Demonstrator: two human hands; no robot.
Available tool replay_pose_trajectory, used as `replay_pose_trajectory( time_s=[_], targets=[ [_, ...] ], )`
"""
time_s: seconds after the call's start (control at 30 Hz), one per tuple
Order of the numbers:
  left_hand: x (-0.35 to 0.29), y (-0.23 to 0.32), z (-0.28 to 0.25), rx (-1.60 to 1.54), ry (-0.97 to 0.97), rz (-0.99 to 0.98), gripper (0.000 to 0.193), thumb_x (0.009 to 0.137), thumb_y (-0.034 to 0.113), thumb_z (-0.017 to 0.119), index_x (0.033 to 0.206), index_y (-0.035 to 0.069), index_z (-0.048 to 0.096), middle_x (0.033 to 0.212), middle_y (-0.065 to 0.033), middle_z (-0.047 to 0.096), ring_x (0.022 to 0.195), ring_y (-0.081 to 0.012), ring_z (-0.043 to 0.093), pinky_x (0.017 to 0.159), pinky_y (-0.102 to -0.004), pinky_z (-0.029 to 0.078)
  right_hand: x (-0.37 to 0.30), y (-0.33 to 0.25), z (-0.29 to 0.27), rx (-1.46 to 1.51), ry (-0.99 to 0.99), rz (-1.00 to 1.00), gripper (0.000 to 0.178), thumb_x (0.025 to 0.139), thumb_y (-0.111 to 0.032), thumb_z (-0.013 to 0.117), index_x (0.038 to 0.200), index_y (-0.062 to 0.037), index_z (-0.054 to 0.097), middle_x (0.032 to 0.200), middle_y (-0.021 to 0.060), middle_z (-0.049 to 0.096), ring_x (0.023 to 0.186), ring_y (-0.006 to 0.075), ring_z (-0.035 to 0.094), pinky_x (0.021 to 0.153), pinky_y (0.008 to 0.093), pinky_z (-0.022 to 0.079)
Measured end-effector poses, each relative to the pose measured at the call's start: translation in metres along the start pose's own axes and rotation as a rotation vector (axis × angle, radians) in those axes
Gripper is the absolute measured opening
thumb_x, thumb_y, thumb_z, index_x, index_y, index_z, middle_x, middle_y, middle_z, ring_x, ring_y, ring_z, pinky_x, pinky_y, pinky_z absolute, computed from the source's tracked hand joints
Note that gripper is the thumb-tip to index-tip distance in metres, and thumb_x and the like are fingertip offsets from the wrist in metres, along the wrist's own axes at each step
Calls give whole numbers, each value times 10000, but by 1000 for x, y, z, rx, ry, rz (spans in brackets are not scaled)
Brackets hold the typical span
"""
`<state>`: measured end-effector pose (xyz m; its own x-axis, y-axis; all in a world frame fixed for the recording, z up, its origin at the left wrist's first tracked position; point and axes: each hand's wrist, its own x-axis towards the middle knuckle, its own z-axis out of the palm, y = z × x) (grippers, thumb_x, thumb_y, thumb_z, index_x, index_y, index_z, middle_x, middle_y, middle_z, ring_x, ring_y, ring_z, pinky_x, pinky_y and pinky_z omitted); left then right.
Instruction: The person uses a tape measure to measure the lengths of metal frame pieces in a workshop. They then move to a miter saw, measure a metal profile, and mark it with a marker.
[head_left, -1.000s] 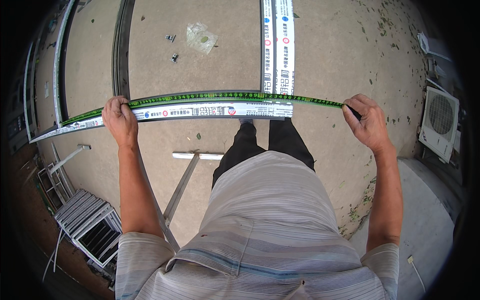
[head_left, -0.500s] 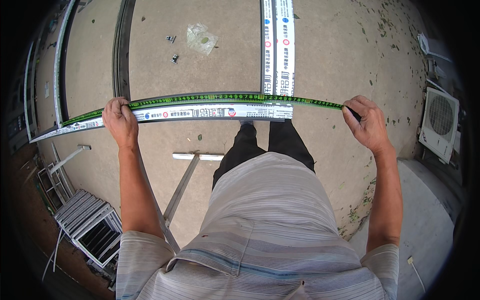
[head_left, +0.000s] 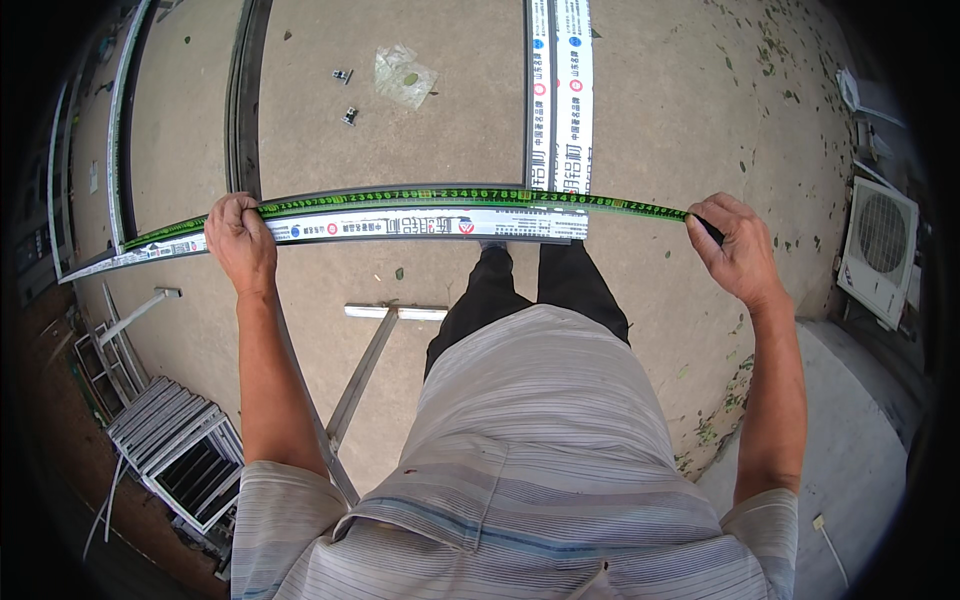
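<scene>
A long green tape measure blade point(head_left: 380, 197) runs along the near bar of a metal frame point(head_left: 400, 226), which has white printed film on it. My left hand point(head_left: 240, 235) is closed over this bar and the blade, its fingers partly hidden. At the right, past the frame's corner, my right hand point(head_left: 735, 245) grips the end of the blade beside a dark object, mostly covered by the fingers. Between the corner and that hand the blade spans free above the floor.
Film-covered uprights point(head_left: 556, 90) and a dark bar point(head_left: 248, 90) extend away from me. A T-shaped metal stand point(head_left: 375, 350) is below the frame. Stacked window frames point(head_left: 175, 450) sit lower left; an air-conditioner unit point(head_left: 880, 245) stands right. A plastic bag point(head_left: 404, 77) lies on the floor.
The frame has shifted very slightly to the right. Both hands stay almost where they were, with their grips unchanged.
</scene>
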<state>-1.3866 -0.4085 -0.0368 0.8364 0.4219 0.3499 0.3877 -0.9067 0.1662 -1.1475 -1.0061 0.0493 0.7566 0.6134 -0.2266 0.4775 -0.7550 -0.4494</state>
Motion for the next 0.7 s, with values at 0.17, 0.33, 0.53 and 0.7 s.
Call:
replay_pose_trajectory(
  time_s=[0.17, 0.33, 0.53, 0.7],
  targets=[
    [0, 0, 1, 3, 3, -6, 111, 980, 49, 589, 924, 97, 672, 1135, -60, 766, 1143, -319, 678, 1056, -457, 478, 0, 1, 1, 9, 2, 0, 211, 1007, -185, 739, 1016, 17, 797, 894, 138, 720, 791, 327, 675, 735, 430, 550],
    [0, 2, 0, -7, 9, 0, 114, 982, 45, 582, 927, 96, 668, 1129, -61, 764, 1136, -322, 677, 1051, -458, 484, 0, 2, 2, -4, 1, 4, 219, 1007, -187, 743, 1019, 25, 798, 896, 144, 724, 783, 323, 670, 726, 429, 550],
    [-1, 2, 1, -13, 10, -5, 116, 986, 42, 574, 936, 90, 667, 1126, -65, 762, 1129, -323, 676, 1040, -458, 495, 1, 1, 1, 4, 3, 2, 209, 1001, -176, 748, 1013, 27, 800, 898, 148, 726, 782, 325, 670, 724, 426, 551],
    [-2, 2, 1, -21, 12, -25, 116, 990, 45, 571, 943, 82, 670, 1124, -69, 762, 1124, -325, 678, 1038, -459, 499, 0, 2, 1, 2, 6, -5, 203, 997, -170, 746, 1021, 24, 801, 907, 147, 731, 791, 332, 676, 728, 427, 554]
  ],
)
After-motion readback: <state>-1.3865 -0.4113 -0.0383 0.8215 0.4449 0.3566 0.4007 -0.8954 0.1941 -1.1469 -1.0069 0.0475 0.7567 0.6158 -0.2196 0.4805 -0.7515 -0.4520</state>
